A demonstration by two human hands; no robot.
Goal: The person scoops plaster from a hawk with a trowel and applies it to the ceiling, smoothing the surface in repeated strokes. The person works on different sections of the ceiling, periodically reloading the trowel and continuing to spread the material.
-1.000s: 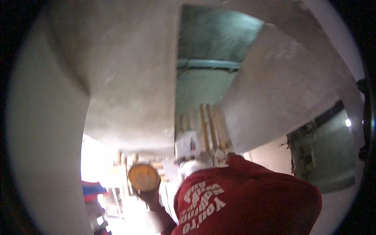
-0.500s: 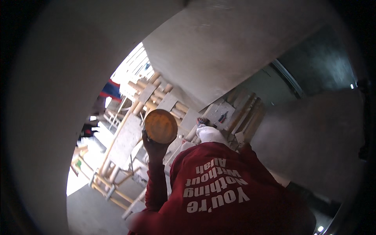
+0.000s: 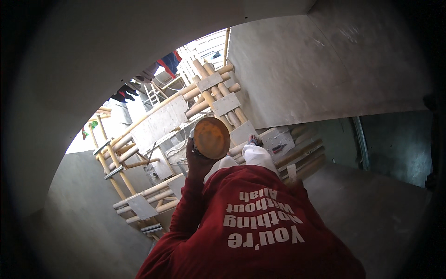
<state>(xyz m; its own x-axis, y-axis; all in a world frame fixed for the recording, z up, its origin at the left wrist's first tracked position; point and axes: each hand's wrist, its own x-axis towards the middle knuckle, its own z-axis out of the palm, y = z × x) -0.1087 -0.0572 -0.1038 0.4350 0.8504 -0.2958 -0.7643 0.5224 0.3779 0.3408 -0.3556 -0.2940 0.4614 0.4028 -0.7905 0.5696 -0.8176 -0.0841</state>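
My left hand grips a round, bowl-like container from its left and lower side. Its round face is stained orange-brown and its edge is dark. It is held in front of my red sweatshirt, above the scaffold. My right arm hangs along my right side. Only a dim part of my right hand shows past the sleeve, beside a small pale flat piece; its fingers cannot be made out, nor whether it holds that piece.
I stand on bamboo scaffolding with pale boards laid across the poles. A small dark-and-red tool lies on a board near my foot. Grey plastered walls rise close by. Gaps open between the poles. Clothes hang beyond.
The view has turned and shifted, showing more scaffold at left. My left hand still holds the round container, now a little right and higher in view.
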